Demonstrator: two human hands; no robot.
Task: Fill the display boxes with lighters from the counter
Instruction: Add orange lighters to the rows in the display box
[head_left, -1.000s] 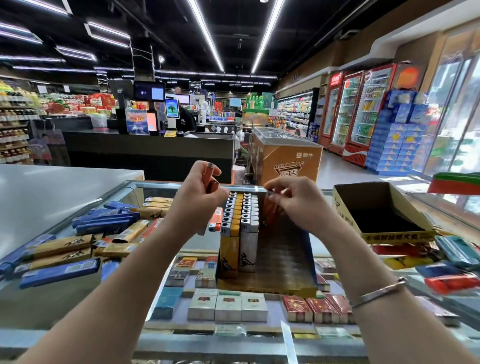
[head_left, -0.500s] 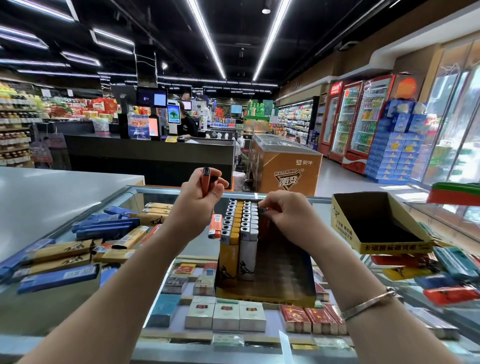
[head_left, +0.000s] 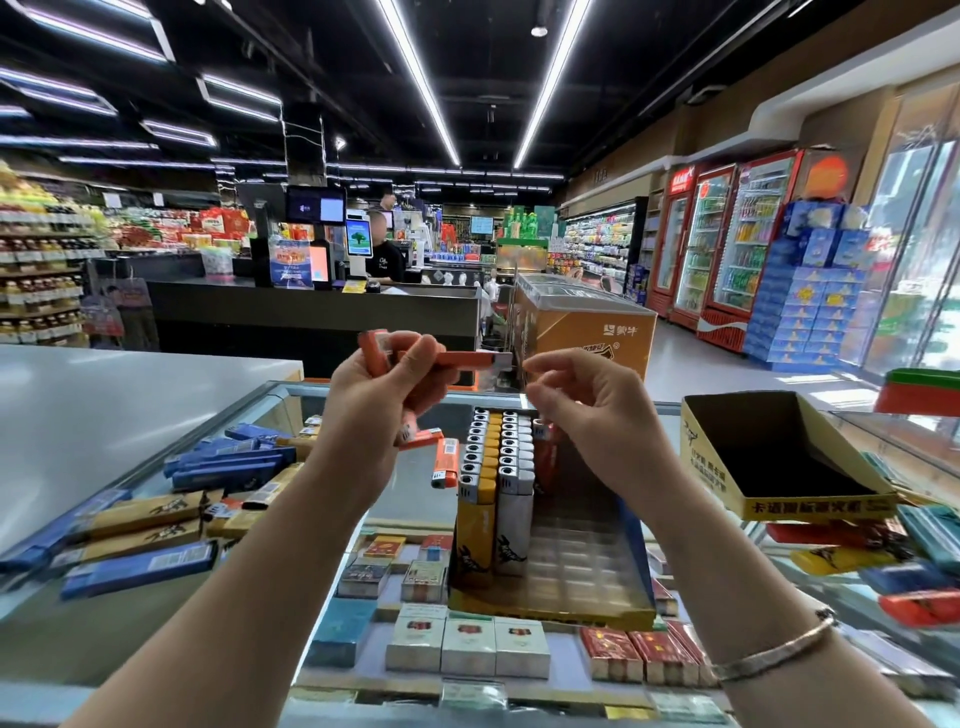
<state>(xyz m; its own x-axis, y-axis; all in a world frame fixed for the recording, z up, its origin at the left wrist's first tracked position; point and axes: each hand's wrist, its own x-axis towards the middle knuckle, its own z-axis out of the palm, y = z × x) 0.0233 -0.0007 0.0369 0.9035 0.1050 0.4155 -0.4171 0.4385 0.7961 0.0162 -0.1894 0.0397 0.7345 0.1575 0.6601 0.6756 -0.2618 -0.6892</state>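
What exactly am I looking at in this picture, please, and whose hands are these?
There is no machine here: a camera worn on a person's head looks forward and down at their own two hands, inside a shop. The left hand grips a bunch of orange lighters, one sticking out sideways. The right hand reaches for that lighter's metal end; whether it touches is unclear. Below, on a glass counter, stands a display box partly filled with upright lighters. A second, empty box sits to the right, and loose lighters lie around.
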